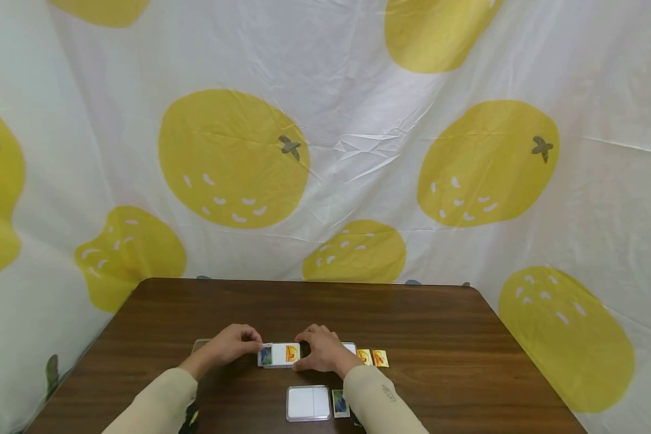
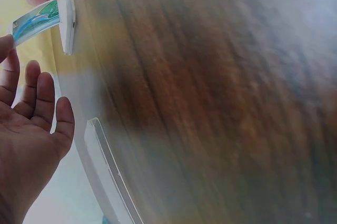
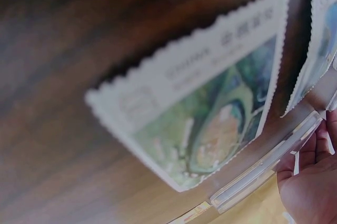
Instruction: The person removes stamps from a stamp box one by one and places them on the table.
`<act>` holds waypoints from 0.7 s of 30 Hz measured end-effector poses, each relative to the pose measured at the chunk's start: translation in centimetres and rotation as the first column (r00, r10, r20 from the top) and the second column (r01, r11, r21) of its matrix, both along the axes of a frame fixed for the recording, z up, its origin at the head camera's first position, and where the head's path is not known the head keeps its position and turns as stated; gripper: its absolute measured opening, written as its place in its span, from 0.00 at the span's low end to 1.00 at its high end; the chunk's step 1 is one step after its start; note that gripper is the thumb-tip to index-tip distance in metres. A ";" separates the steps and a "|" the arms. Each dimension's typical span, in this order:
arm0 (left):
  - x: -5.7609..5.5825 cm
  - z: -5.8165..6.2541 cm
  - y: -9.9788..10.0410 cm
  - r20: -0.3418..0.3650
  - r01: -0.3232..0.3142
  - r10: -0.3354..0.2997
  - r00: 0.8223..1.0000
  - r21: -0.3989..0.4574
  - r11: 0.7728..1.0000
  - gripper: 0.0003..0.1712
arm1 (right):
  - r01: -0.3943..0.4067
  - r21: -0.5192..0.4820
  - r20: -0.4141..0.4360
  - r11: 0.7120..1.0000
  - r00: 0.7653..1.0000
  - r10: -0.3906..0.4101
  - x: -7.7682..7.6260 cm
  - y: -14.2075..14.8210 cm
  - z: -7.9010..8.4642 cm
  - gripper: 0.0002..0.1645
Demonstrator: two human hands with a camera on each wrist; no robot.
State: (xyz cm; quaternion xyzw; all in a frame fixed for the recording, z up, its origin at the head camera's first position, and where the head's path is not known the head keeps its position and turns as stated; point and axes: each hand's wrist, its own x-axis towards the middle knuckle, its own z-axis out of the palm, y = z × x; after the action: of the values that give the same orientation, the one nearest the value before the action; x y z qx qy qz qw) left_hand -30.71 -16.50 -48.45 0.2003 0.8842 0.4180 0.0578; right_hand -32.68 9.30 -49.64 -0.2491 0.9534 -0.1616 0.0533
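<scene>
My left hand (image 1: 232,345) pinches a stamp with a blue-green picture (image 2: 37,21) by its edge, between thumb and index finger; the other fingers are spread. The stamp's far end meets the left end of a flat clear case with a white insert (image 1: 279,357). An orange stamp (image 1: 292,353) shows at that case's right part. My right hand (image 1: 321,349) grips the case's right end, thumb at the near side and fingers at the far side. Part of the case's right end is hidden under this hand.
Another white-lined clear case (image 1: 308,403) lies nearer, with a blue-green stamp (image 1: 340,404) beside it. A further case (image 1: 350,348) and orange stamps (image 1: 380,358) lie right of my right hand. One more case (image 1: 199,345) is partly behind my left forearm. A patterned curtain (image 1: 358,181) hangs behind.
</scene>
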 end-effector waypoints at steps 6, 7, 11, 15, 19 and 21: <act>0.6 0.0 -0.4 -0.006 0.046 -0.046 0.999 0.018 0.999 0.05 | -0.008 -0.005 0.007 1.000 1.000 0.009 0.2 0.1 0.1 0.35; 0.6 0.0 -0.5 -0.002 0.048 -0.048 0.999 0.020 0.999 0.06 | -0.008 -0.008 0.010 1.000 1.000 0.008 0.2 0.1 0.2 0.35; 0.9 0.2 -0.6 0.002 0.059 -0.059 0.998 0.023 0.998 0.06 | -0.005 -0.010 0.013 1.000 1.000 0.005 0.3 0.1 0.2 0.35; 1.2 0.1 -0.8 -0.007 0.080 -0.080 0.997 0.028 0.996 0.05 | -0.008 -0.008 0.007 1.000 1.000 0.008 0.2 0.1 0.2 0.34; 1.5 0.0 -0.7 0.031 0.081 -0.082 0.996 0.033 0.996 0.05 | -0.008 -0.009 0.007 1.000 1.000 0.008 0.2 0.0 0.2 0.34; 1.8 0.0 -0.6 0.051 0.081 -0.083 0.995 0.040 0.996 0.05 | -0.009 -0.009 0.006 1.000 1.000 0.009 0.2 0.0 0.2 0.35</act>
State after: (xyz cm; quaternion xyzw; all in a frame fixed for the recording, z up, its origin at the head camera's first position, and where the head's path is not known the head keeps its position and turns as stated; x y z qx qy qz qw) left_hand -28.94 -17.12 -48.42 0.2263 0.8654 0.4370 0.0942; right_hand -32.48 9.34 -49.43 -0.2533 0.9513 -0.1665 0.0560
